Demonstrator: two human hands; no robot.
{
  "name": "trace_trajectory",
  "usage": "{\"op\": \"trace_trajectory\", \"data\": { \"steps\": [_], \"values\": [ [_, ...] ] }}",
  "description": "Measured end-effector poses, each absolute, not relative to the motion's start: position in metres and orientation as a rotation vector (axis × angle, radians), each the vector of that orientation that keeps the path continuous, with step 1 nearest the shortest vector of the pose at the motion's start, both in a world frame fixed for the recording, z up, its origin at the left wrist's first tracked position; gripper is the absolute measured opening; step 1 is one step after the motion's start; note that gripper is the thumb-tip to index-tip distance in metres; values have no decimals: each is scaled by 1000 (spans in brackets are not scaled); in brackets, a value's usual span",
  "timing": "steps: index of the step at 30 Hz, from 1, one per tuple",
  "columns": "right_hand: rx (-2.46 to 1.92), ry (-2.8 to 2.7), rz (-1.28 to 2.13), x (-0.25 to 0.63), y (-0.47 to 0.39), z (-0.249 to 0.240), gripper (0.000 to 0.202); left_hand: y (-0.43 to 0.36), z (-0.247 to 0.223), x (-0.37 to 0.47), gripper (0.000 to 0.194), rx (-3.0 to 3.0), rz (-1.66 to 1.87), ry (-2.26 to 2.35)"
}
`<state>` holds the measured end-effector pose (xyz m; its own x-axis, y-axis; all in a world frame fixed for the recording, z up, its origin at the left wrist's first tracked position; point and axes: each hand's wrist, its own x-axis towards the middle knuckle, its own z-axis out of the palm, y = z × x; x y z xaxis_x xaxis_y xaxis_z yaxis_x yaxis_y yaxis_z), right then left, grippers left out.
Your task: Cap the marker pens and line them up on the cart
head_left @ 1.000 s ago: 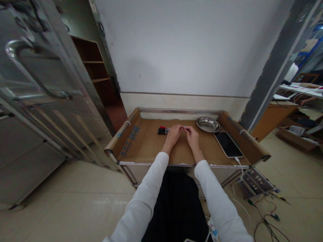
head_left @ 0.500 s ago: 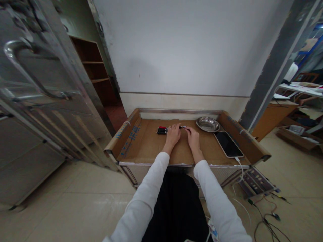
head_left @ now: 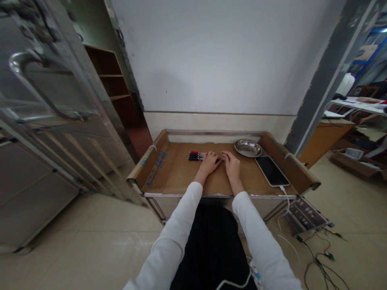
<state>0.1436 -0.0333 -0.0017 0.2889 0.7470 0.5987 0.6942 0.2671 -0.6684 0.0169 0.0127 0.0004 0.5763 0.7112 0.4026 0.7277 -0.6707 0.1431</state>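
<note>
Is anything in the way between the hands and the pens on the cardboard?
No, nothing visible is in the way. The left hand lies right next to the pens, at their right ends, and seems to touch them. The right hand rests just beside it. The metal bowl and phone sit off to the right.

The setting was a plain workroom or workshop. A cardboard-lined metal table (head_left: 178, 173) stood against a bare white wall (head_left: 217, 60) on a tiled floor (head_left: 90, 237), with loose cables (head_left: 320, 266), a heavy metal door (head_left: 45, 121), and cluttered desks (head_left: 356, 104) beyond.
</note>
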Motion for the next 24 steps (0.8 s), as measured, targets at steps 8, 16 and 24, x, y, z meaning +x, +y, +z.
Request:
{"op": "trace_trajectory", "data": {
  "steps": [8, 16, 24],
  "values": [
    [-1434, -1387, -36, 137, -48, -2, 37, -6, 1, 8, 25, -2553, -1021, -1407],
    [-1462, -1492, -45, 136, -48, -6, 35, -13, 4, 1, 24, -2528, -1023, -1374],
    [-1132, -1920, 54, 129, -42, -6, 80, -18, 8, 0, 23, -2412, -1069, -1499]
  ]
}}
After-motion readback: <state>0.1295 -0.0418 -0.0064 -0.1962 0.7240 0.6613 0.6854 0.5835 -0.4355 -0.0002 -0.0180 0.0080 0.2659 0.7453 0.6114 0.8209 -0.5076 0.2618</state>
